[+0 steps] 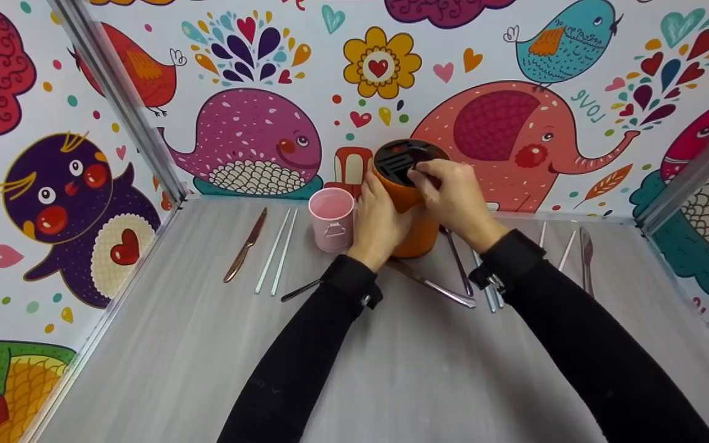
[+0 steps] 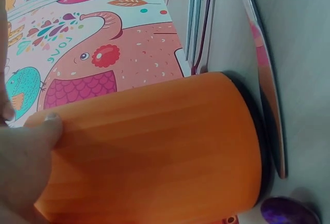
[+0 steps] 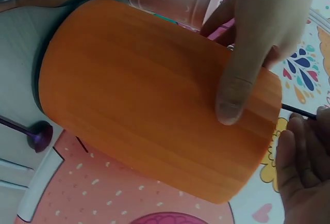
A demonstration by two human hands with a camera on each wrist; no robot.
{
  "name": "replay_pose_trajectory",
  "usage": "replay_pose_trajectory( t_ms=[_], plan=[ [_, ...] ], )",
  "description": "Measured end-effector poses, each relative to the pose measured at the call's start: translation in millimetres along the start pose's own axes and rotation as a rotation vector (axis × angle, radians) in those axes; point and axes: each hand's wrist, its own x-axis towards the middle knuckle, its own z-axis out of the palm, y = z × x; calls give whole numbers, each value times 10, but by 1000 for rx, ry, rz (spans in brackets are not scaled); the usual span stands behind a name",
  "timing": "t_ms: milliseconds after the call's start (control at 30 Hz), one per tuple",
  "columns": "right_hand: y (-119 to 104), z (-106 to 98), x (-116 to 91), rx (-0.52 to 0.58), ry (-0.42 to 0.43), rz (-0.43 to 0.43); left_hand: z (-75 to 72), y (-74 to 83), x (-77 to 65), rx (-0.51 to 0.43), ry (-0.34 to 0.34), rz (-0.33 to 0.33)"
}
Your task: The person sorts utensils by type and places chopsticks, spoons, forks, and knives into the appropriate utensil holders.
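An orange knife block (image 1: 413, 237) with a black slotted top (image 1: 394, 165) stands at the back of the table. My left hand (image 1: 381, 218) grips its side near the rim, the thumb lying along the orange wall in the right wrist view. Above the top, my right hand (image 1: 456, 194) pinches a thin black piece (image 3: 300, 111) that sticks out of the block's upper end. Its lower part is hidden inside the block. A pink cup (image 1: 332, 221) stands just left of my left hand.
Left of the cup lie a copper knife (image 1: 247, 246) and white chopsticks (image 1: 276, 252). A silver knife (image 1: 437, 288) and a dark spoon (image 1: 458, 261) lie before the block. Another knife (image 1: 586, 258) lies at the right. A patterned wall (image 1: 256, 141) rises behind.
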Motion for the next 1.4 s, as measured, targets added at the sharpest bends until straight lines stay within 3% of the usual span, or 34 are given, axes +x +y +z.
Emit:
replay_pose_trajectory(
  t_ms=[333, 633, 767, 1033, 1400],
  plan=[
    [32, 67, 30, -92, -114, 74, 12, 8, -1, 22, -1, 13],
    [46, 40, 9, -116, -152, 62, 12, 5, -3, 22, -4, 13],
    [84, 34, -15, -57, -103, 65, 10, 0, -13, 19, 13, 22],
    [184, -24, -107, 12, 73, 6, 7, 5, -36, 61, 25, 28],
    [325, -212, -217, 24, 94, 51, 12, 1, -46, -26, 4, -7]
  ],
)
